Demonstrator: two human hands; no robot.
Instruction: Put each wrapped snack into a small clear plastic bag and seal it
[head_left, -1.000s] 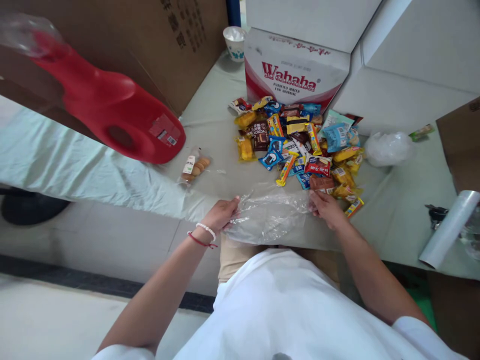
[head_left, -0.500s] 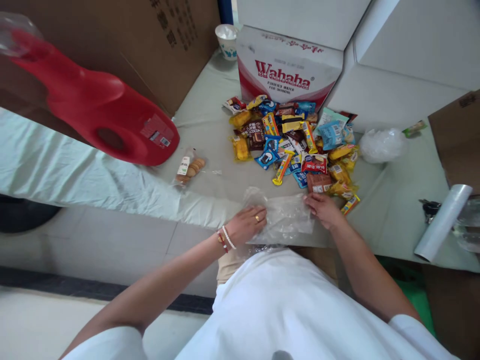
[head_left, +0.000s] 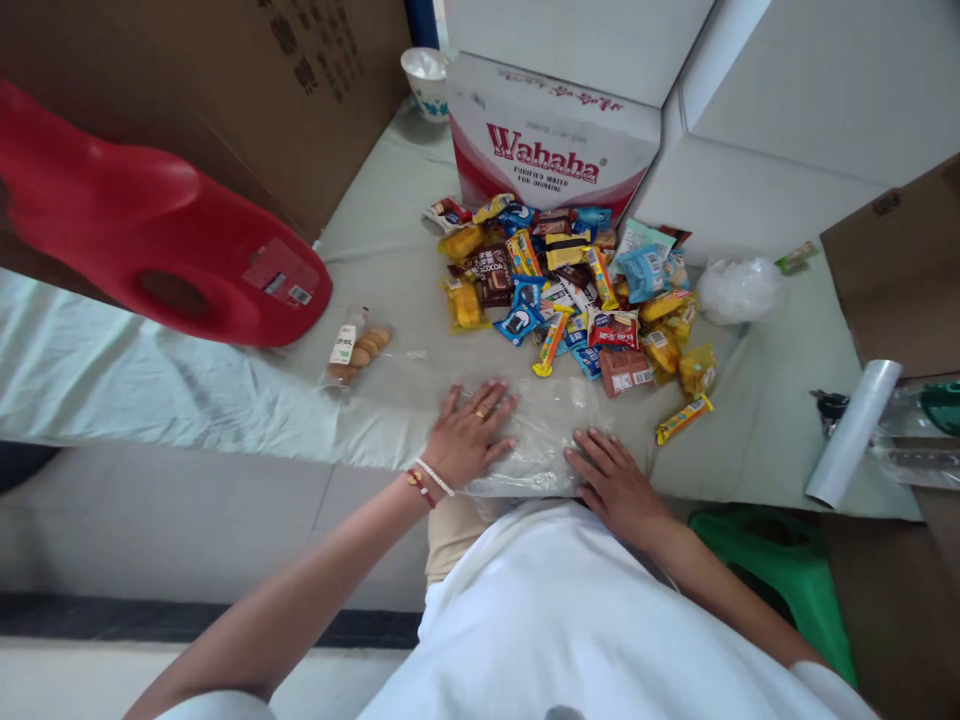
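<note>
The table [head_left: 772,420], under a pale cloth, runs beneath both hands and out past them on either side; white boxes [head_left: 795,200] stand far beyond the right hand; a brown box [head_left: 225,130] stands beyond and to the left of the left hand; nearer than these boxes, the red jug [head_left: 225,270] is well to the left of the left hand; the Wahaha carton [head_left: 547,130] stands upright straight beyond the hands, and the snack pile [head_left: 555,280] lies between it and them, many small wrapped pieces heaped loosely.

The clear plastic [head_left: 540,420] lies on the near edge of the table, between and under the hands; the left hand [head_left: 469,440] is laid palm down on it, fingers spread; the right hand [head_left: 619,485] is also palm down, fingers extended at the plastic's right side; the two are apart, neither clamped on anything.

A roll [head_left: 855,435] lies well right of the right hand; a white bundle [head_left: 739,290] sits beyond and right of that hand; the cup [head_left: 427,90] is far beyond the left hand; packed biscuits [head_left: 360,350] lie left of and beyond the left hand; one yellow bar [head_left: 684,419] lies near the right hand, just beyond it.
</note>
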